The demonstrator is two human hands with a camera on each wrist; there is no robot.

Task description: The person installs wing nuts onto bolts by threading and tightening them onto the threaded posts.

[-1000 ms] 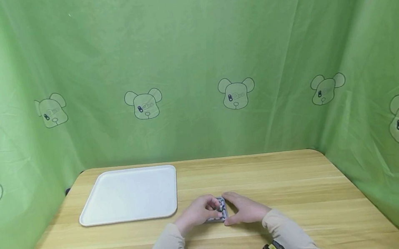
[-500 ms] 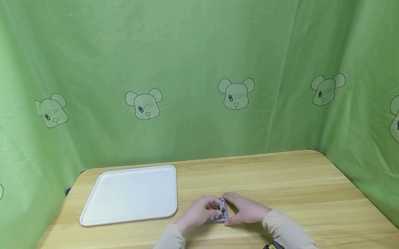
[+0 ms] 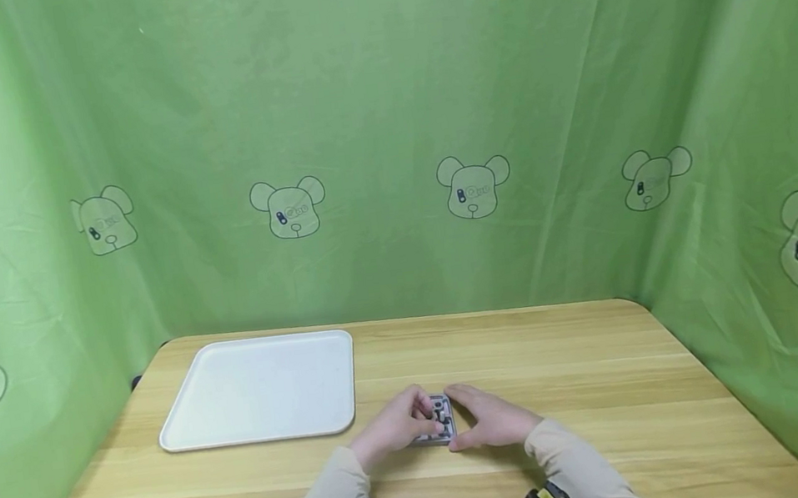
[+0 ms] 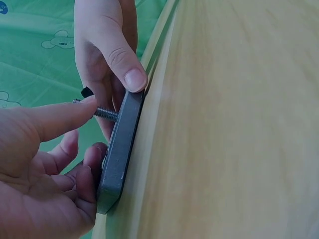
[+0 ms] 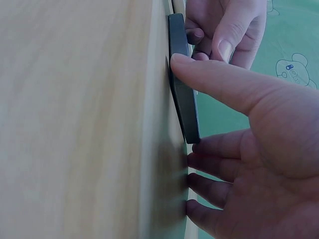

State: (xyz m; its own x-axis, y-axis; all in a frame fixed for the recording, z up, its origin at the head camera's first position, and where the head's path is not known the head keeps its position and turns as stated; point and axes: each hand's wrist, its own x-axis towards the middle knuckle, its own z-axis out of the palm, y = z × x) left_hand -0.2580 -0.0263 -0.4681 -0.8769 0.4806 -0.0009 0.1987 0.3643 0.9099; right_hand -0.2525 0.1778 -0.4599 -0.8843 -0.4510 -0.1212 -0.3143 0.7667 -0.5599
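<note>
A small dark grey plate (image 4: 122, 144) with dark marks on its face lies on the table between both hands. In the left wrist view a threaded metal bolt (image 4: 106, 113) sticks out of its face, with a black piece near its outer end. My left hand (image 3: 395, 428) works at this bolt: the thumb (image 4: 70, 117) lies across it, the other fingers are curled by the plate's left end. My right hand (image 3: 495, 420) holds the plate's right end, thumb (image 5: 199, 72) on the near edge and fingers toward the far side. The bolt is hidden in the right wrist view.
A white tray (image 3: 258, 389) lies on the wooden table (image 3: 573, 361) at the back left. Green curtains (image 3: 367, 118) with bear-face prints hang behind the table and along its sides. A black camera is strapped at each wrist.
My left fingers have drawn back leftward from the bolt area, baring more of the plate's face. The right hand and the plate have stayed in place.
</note>
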